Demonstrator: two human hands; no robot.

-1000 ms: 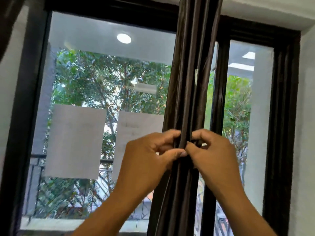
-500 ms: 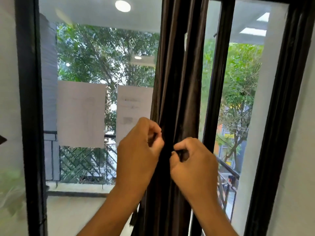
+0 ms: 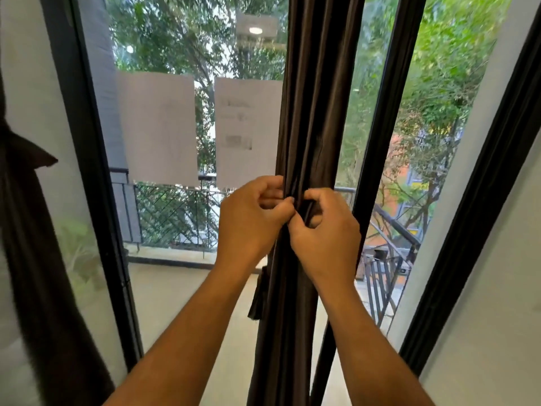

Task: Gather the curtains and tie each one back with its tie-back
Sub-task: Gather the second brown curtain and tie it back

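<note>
Two dark brown fabric curtains hang here: one gathered curtain point(image 3: 313, 112) at twelve o'clock, one blurred curtain point(image 3: 32, 259) at nine o'clock. Two bare hands, the left hand point(image 3: 251, 218) and right hand point(image 3: 325, 232), meet at centre. Two white paper sheets point(image 3: 158, 127) point(image 3: 246, 130) sit on the glass at eleven o'clock.

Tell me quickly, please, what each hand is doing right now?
Left hand: closed, grip on the gathered curtain.
Right hand: closed, pinching the same curtain beside the left; whether it holds a tie-back cannot be told.
</note>
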